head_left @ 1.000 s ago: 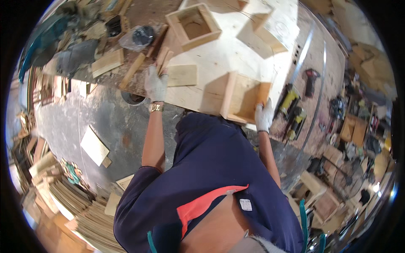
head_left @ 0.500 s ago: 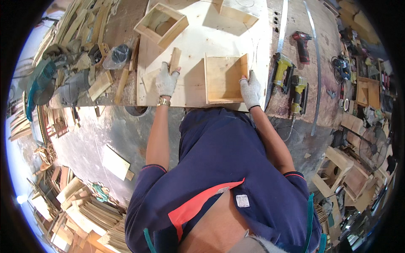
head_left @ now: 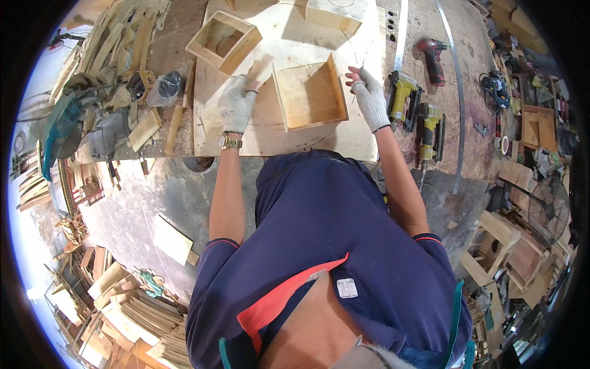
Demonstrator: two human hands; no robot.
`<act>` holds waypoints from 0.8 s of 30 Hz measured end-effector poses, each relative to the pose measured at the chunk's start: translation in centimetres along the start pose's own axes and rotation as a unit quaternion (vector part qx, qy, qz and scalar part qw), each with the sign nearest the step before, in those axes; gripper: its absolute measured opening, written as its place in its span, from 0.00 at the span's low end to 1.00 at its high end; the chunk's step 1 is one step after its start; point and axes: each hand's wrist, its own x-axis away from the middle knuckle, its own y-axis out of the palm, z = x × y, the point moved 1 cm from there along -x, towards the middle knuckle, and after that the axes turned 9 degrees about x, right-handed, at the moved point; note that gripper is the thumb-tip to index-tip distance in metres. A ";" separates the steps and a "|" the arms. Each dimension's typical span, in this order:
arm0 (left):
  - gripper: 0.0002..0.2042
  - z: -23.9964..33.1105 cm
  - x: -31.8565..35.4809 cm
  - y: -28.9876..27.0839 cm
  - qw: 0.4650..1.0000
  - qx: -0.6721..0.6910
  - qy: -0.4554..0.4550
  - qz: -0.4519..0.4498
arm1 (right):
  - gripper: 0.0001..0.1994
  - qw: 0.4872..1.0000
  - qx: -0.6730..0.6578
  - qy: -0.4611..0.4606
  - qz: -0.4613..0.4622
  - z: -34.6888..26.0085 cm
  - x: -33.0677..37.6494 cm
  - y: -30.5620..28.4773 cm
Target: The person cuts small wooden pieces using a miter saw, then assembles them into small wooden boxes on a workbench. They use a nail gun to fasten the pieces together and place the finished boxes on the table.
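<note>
My left hand, in a pale work glove with bare fingertips and a watch at the wrist, is closed on a short wooden strip, blurred by motion. To its right, an open-topped wooden box lies turned at an angle on a light plywood board. My right hand, gloved the same way, is just right of that box, apart from it, its fingers spread and nothing in them. A second wooden box, with a round hole inside, lies beyond my left hand.
Another wooden box sits at the board's far side. Right of the board are two yellow-green nail guns, a red-black cordless driver and a metal strip. Wood scraps and a teal circular saw crowd the left.
The near box has shifted away from me and turned. My right hand has let go of it and moved off. My left hand has moved slightly farther out with the strip.
</note>
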 end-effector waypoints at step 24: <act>0.23 4.1 1.3 3.6 0.827 0.341 -0.267 -0.359 | 0.14 0.972 -0.127 0.150 -0.128 -1.6 5.2 -1.1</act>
